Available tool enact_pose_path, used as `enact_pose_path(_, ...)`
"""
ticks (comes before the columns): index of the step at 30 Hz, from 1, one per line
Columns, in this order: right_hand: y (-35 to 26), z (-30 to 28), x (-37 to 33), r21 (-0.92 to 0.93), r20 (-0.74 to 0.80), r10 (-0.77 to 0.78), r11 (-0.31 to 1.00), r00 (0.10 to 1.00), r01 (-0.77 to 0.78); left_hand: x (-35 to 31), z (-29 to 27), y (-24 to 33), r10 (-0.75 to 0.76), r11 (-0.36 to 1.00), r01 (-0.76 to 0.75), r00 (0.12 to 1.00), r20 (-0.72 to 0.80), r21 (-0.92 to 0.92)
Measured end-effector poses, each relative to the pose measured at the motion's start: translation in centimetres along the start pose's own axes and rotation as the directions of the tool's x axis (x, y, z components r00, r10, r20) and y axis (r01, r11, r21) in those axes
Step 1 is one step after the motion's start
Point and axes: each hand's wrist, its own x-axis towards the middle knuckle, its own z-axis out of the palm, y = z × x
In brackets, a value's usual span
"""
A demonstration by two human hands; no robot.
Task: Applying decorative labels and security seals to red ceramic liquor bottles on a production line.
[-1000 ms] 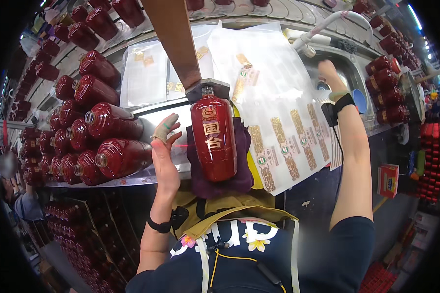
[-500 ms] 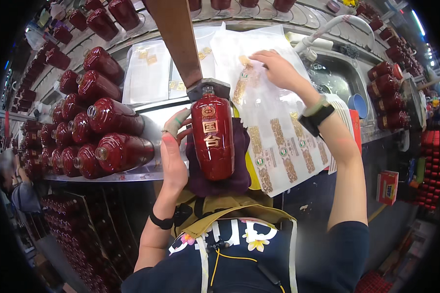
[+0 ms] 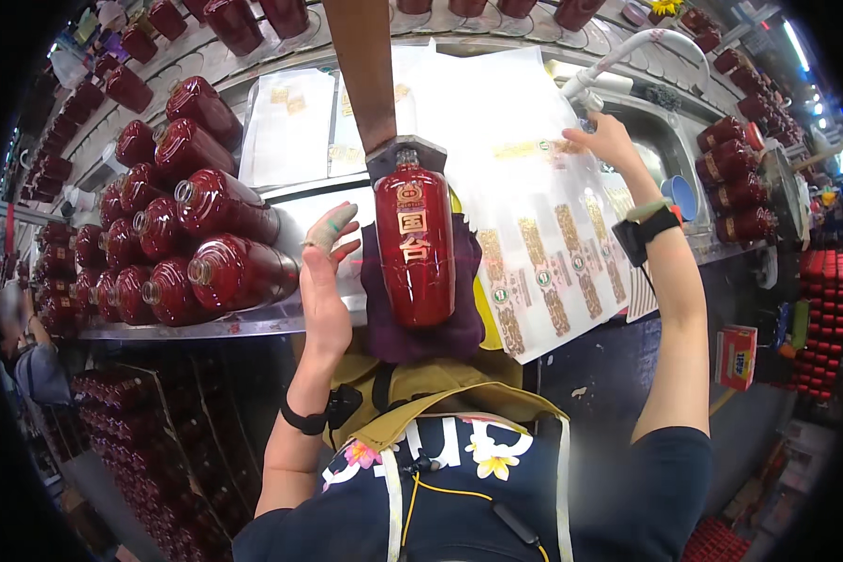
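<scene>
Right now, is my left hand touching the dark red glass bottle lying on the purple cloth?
Apart. The head view shows a narrow gap between your left hand and the left side of the dark red glass bottle.

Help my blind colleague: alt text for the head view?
A red bottle lies on purple cloth, left hand open beside it, right hand at one end of a gold label strip. More red bottles lie stacked at left.

Brown beam cut off @ top; cloth pt. hidden under btl.
</scene>
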Motion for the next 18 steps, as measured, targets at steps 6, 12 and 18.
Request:
enact_pose_path(6, 5.7, 0.7, 1.8, 0.147, 0.085, 0.074, 0.985, 0.994, -0.086, -0.2, 0.1, 1.4, -0.020, 0.999, 0.023, 0.999, 0.045, -0.049)
enact_pose_path(12, -0.4, -3.3, -4.3, 0.125, -0.260, -0.140, 0.976, 0.956, 0.177, 0.6, -1.2, 2.3, -0.051, 0.990, 0.063, 0.994, 0.099, -0.123)
enact_pose_path(18, -10.4, -4.7, -12.6, 0.460, -0.242, -0.410, 0.750, 0.880, 0.476, 2.5, 1.5, 5.0, 0.122, 0.959, -0.052, 0.963, 0.239, -0.280)
